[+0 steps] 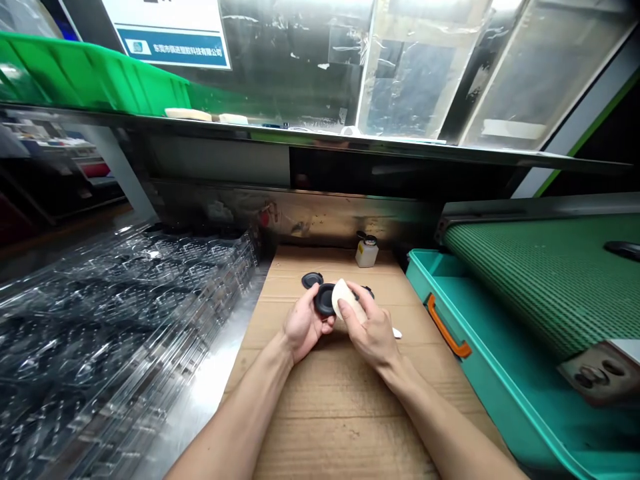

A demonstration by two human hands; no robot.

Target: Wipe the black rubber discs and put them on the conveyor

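Note:
My left hand point(306, 325) is closed around a round black part point(325, 300) with a recessed middle, held by its edge above the cardboard. A cream-coloured pad point(347, 300), like a sponge, is pinched between the thumb and fingers of my right hand point(370, 330). The pad overlaps the black part's right side; I cannot tell whether they touch. Just beyond my left hand, another round black part point(313, 280) lies on the cardboard point(330, 413). A dark piece point(369, 291) shows partly behind my right hand, and a small white object point(397, 333) lies to its right.
A white bottle point(367, 253) with a black cap stands at the cardboard's far end. Clear trays of black parts point(100, 320) are stacked left. A teal bin point(480, 347) and green conveyor belt point(540, 267) are right. Overhead, a shelf point(320, 139) carries a green crate point(90, 77).

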